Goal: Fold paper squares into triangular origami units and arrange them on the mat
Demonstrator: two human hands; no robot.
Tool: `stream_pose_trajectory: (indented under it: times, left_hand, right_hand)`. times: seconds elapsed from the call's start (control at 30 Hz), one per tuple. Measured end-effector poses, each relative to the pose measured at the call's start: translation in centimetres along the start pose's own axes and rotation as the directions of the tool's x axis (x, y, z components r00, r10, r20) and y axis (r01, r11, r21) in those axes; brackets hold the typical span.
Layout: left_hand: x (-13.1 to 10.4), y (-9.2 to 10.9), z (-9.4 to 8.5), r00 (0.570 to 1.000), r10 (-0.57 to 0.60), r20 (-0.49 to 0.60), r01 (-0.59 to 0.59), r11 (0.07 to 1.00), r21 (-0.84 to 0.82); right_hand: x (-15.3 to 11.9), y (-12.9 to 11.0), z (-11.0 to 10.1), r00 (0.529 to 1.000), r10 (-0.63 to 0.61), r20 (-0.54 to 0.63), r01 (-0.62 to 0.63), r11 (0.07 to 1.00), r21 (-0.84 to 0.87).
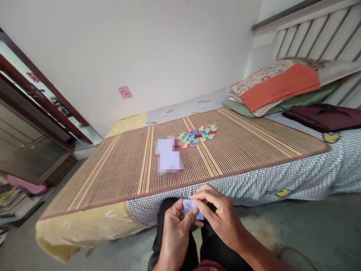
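Between my two hands, above my knees, is a small piece of folded lavender paper [188, 204]. My left hand [178, 222] pinches it, the thumb lying across its face. On the other side my right hand [213, 205] grips its upper right edge with thumb and fingers. Past my hands, on the striped mat [124, 162], lies a lavender stack [169, 158], blurred by pixelation. Beside the stack, a row of small colourful folded paper pieces [199, 134] spreads to the right.
The mat covers a bed with a checked sheet [242, 188]. At the right end sit pillows [282, 86] and a folded maroon cloth [324, 116]. A pink note [125, 92] is on the wall. Books [17, 203] and a cabinet [25, 143] stand at the left.
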State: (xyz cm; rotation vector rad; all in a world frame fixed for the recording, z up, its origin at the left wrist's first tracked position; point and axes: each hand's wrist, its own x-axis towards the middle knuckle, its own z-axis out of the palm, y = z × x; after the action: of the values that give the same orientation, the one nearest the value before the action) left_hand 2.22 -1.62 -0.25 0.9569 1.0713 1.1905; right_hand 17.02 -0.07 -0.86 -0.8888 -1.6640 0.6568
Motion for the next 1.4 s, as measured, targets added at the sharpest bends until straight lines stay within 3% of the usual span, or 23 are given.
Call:
stream_pose_trajectory:
  times: [0.23,0.37,0.57,0.7,0.9,1.13,1.4]
  left_hand:
    - [0.1,-0.2,0.3,1.0,-0.021,0.009,0.022,0.998,-0.061]
    - [-0.3,0.6,0.6,0.998,-0.053,0.017,0.053,0.998,-0.032]
    - [-0.8,0.5,0.0,0.989,0.127,-0.072,-0.121,0.989,0.083]
    - [-0.9,-0.1,-0.3,0.97,0.222,-0.101,-0.202,0.963,0.176]
    - [-0.9,-0.2,-0.2,0.953,0.269,-0.141,-0.252,0.959,0.13]
    - [-1.1,-0.2,-0.2,0.95,0.293,-0.109,-0.271,0.946,0.177]
    - [-1.3,0.1,0.5,0.97,0.228,-0.083,-0.216,0.967,0.138]
  right_hand:
    - [-0.1,0.4,0.5,0.987,-0.157,0.042,0.161,0.976,-0.145]
    - [-0.2,0.8,0.5,0.996,-0.083,0.016,0.084,0.992,-0.093]
    - [-0.4,0.7,0.2,0.999,0.03,0.033,-0.031,0.999,0.025]
    - [-0.4,0.3,0.1,0.998,0.045,0.034,-0.047,0.997,0.055]
    - [-0.5,0.3,0.1,0.999,0.018,0.034,-0.019,0.999,0.045]
    - [-0.6,-0.1,-0.3,0.999,0.025,0.036,-0.028,0.996,0.08]
    - [-0.6,-0.2,-0.5,0.998,0.023,0.055,-0.028,0.995,0.098]
